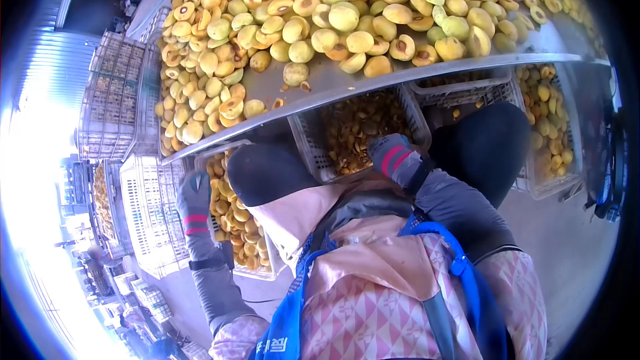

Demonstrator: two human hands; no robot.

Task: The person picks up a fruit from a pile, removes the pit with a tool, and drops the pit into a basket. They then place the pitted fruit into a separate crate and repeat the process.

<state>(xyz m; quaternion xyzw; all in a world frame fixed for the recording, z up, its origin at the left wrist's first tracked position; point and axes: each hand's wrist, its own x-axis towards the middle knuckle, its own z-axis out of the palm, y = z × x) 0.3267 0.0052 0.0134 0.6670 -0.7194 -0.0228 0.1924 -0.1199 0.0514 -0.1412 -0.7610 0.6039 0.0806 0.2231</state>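
- Gloved hands apart: the left hand [194, 193] hangs beside a crate of fruit halves [248, 243]; the right hand [393, 156] bends over the near edge of the scrap crate [419, 115].
- Whether either hand grips anything cannot be told from this angle.
- Fruit [343, 17], much of it cut open with pits showing, lies heaped on the metal table [320, 87] above the knees.
- The step in hand appears to be at crate level, both hands below the tabletop.
- Any reach for the heap calls for clearing the table's raised rim, fingers free.
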